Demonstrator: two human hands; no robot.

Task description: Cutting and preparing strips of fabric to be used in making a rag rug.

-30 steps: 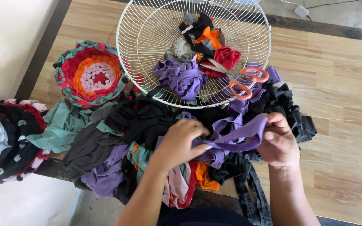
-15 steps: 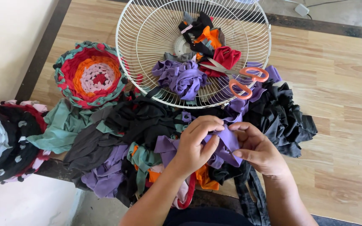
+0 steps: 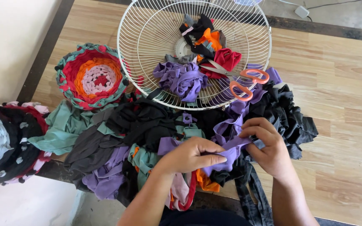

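My left hand [image 3: 191, 155] and my right hand [image 3: 268, 147] both grip a purple fabric strip [image 3: 228, 151] over a heap of fabric scraps [image 3: 139, 138] in black, teal, purple and orange. The strip runs between the two hands, pinched at each end. Behind the heap stands a white wire fan guard [image 3: 147, 37] used as a basket, holding purple, red, orange and black fabric rosettes [image 3: 185, 79]. Orange-handled scissors [image 3: 241, 81] lie on its near right rim.
A round woven fabric mat [image 3: 91, 75] in red, orange, pink and teal lies at the left. A black and grey woven mat [image 3: 1, 142] sits at the far left edge. Everything rests on a wooden floor [image 3: 340, 104]. A white plug [image 3: 301, 11] lies at the back.
My hands first held the purple strip stretched apart, then came together and folded it. Now they have lowered slightly and drawn a little apart, still gripping it.
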